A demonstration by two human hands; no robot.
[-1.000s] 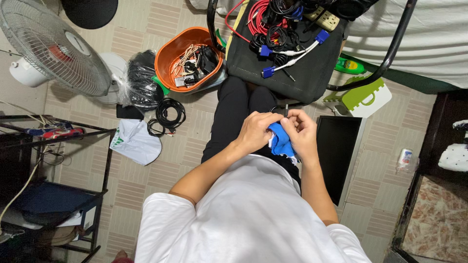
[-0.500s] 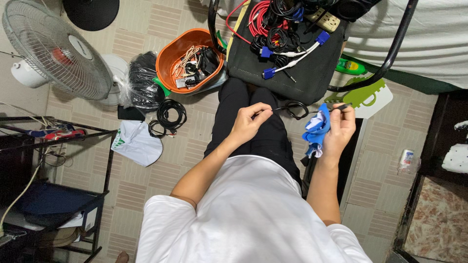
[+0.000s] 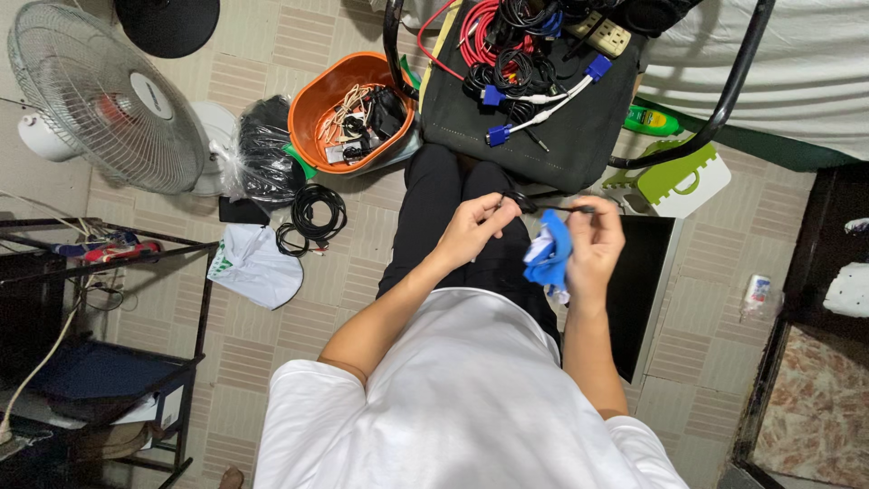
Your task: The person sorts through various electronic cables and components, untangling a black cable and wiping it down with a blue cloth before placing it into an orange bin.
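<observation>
My left hand [image 3: 475,226] pinches one end of a thin black cable [image 3: 543,206] in front of my lap. The cable runs across to my right hand [image 3: 593,246], whose fingertips grip its other end. A blue cloth [image 3: 549,254] hangs from the same right hand, bunched against the palm. Both hands are held above my black trousers, just below the dark chair seat [image 3: 561,136].
The chair seat carries several coiled cables, red and black, with blue plugs [image 3: 496,136]. An orange basin [image 3: 312,113] of cables, a black bag [image 3: 267,163], a cable coil [image 3: 317,213] and a fan [image 3: 100,100] lie to the left. A metal rack [image 3: 100,244] stands at lower left.
My hands were together on the blue cloth, then parted. The right hand carried the cloth rightward, and a thin black cable is now stretched between both hands.
</observation>
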